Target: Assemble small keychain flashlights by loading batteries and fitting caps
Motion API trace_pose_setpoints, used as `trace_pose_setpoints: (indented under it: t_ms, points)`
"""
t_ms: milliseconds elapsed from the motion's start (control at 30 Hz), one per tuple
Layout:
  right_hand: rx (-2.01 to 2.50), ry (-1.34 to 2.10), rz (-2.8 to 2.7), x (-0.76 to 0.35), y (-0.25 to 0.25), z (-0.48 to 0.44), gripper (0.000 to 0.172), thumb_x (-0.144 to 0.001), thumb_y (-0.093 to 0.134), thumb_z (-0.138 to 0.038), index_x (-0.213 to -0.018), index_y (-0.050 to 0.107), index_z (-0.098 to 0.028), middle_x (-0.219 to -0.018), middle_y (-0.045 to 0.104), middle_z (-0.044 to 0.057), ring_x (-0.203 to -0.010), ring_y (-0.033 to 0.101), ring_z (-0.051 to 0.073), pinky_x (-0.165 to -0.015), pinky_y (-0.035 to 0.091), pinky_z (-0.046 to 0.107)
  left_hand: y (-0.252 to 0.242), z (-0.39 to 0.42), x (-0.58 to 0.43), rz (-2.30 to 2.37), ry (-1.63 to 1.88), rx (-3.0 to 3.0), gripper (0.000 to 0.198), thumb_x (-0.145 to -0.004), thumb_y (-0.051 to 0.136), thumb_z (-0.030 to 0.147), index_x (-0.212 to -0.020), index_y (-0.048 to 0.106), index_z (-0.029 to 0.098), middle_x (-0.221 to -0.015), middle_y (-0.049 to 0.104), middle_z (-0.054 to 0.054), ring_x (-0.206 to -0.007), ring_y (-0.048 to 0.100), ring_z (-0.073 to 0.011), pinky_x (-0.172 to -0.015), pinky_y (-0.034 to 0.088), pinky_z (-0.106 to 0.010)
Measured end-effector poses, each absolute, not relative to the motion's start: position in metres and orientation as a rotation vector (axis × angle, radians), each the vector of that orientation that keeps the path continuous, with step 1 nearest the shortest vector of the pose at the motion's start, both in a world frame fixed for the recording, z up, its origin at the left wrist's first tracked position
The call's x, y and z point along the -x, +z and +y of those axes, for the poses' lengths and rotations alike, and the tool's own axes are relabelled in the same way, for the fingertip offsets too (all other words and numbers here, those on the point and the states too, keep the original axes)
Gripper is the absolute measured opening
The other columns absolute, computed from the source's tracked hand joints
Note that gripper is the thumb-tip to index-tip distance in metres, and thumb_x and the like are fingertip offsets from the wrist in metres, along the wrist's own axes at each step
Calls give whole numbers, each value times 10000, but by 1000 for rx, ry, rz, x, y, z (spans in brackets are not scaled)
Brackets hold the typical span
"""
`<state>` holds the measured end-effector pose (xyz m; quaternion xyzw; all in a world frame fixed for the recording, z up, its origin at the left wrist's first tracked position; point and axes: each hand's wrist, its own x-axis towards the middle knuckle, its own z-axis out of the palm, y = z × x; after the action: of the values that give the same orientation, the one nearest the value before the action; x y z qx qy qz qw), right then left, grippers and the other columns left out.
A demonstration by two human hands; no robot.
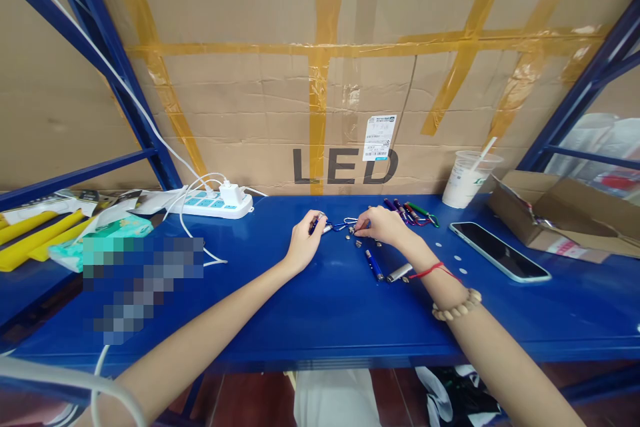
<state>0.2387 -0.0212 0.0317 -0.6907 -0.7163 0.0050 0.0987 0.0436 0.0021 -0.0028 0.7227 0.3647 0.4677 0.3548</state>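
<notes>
My left hand (304,242) rests on the blue shelf (320,320) with its fingers curled round a small blue keychain flashlight (318,225). My right hand (383,227) sits just to its right, fingertips pinched on a tiny metal part (354,229) beside a carabiner clip (344,224). Below the right hand lie a blue flashlight body (373,265) and a silver one (399,273). Several more coloured keychain flashlights (410,211) lie behind the right hand. Small button cells (456,258) are scattered to the right.
A phone (499,251) lies face up at the right, near an open cardboard box (555,220) and a plastic cup with a straw (467,177). A white power strip (213,203) with cables sits back left, near a tissue pack (107,233) and yellow items (35,233). Taped cardboard forms the back wall.
</notes>
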Motion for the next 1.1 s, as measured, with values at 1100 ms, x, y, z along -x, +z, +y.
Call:
trace_pose_setpoints:
  t_ms: [1100]
  points:
    - [1246, 561, -1706, -205, 17, -21, 303, -639, 685, -418, -698, 693, -121, -676, 672, 67, -440, 530, 98, -415, 417, 219, -11, 7, -40, 725, 1059, -2239, 207, -858, 414, 255, -855, 606, 178, -800, 644, -12, -713, 572, -143, -682, 419, -222]
